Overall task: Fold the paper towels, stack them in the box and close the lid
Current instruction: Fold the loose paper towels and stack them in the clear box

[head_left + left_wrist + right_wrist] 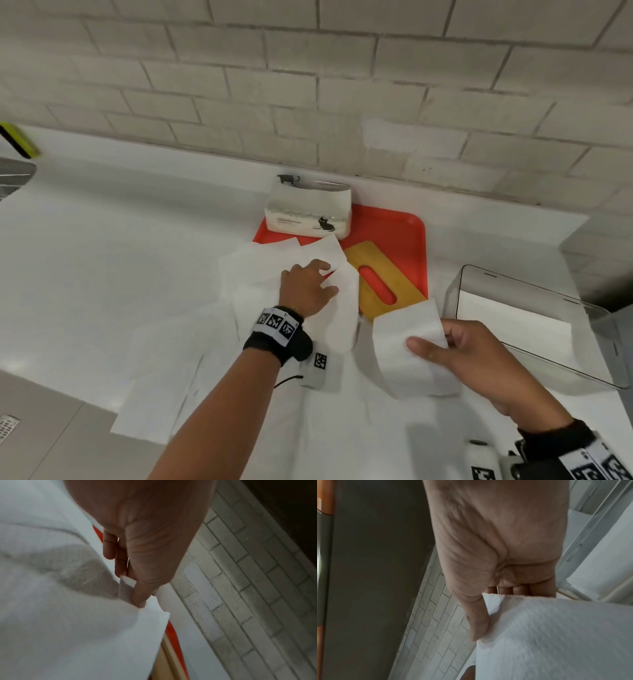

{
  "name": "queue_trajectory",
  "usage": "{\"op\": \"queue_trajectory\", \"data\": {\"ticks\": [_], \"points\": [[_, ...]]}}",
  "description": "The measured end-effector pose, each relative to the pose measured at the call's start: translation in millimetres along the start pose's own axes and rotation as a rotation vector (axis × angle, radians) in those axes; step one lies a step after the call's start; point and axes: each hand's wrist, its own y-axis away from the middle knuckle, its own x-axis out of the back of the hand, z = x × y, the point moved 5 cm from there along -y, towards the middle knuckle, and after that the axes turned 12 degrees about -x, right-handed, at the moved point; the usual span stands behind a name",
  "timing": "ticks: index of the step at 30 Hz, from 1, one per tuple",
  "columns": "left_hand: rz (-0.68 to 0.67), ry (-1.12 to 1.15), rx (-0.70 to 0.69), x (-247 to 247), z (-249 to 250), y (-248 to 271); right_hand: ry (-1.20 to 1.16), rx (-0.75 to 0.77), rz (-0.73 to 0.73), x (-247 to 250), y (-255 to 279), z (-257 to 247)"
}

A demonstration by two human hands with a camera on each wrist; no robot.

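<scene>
Pinching a folded white paper towel (407,346) with right hand (479,363) fingers beside the clear plastic box (534,329). Left hand (308,287) fingers clamped on a loose white paper sheet (342,308) mid-table.

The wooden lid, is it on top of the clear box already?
No, the wooden lid lies on the orange tray, apart from the clear box, which stands open to its right.

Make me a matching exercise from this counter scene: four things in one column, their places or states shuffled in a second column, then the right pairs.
Things:
1. wooden lid
2. clear box
3. folded paper towel
4. paper towel pack

Places or states:
A. held in the right hand
B. stands at the tray's far left corner, by the wall
C. lies flat on the orange tray, slot up
D. open on the counter, far right

Pairs: 1-C, 2-D, 3-A, 4-B
</scene>
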Motion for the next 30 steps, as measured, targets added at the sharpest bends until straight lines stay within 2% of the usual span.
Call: {"op": "queue_trajectory", "data": {"ticks": [3, 7, 8, 9, 11, 12, 13, 16, 21, 26, 30], "points": [[0.003, 0.249, 0.044, 9, 5, 3, -0.007, 0.008, -0.012, 2, 6, 0], [0.02, 0.847, 0.119, 34, 5, 21, -0.027, 0.014, -0.02, 5, 9, -3], [0.042, 0.833, 0.114, 43, 3, 26, -0.031, 0.02, -0.022, 5, 8, -4], [0.076, 0.722, 0.12, 52, -4, 29, -0.034, 0.028, -0.021, 5, 8, -6], [0.128, 0.311, 0.142, 72, -13, 39, -0.029, 0.043, -0.023, 3, 6, -9], [0.163, 0.202, 0.135, 81, -15, 43, -0.021, 0.054, -0.031, 1, 5, -12], [0.163, 0.235, 0.143, 86, -17, 47, -0.013, 0.064, -0.039, -1, 4, -14], [0.14, 0.561, 0.173, 90, -23, 57, 0.002, 0.098, -0.066, -9, 1, -20], [0.177, 0.802, 0.15, 92, -24, 70, 0.009, 0.152, -0.1, -22, 0, -34], [0.029, 1.228, 0.153, 83, -7, 81, -0.084, 0.292, -0.181, -34, 10, -55], [-0.077, 1.321, 0.119, 64, 12, 91, -0.117, 0.387, -0.159, -40, 12, -72]]}}
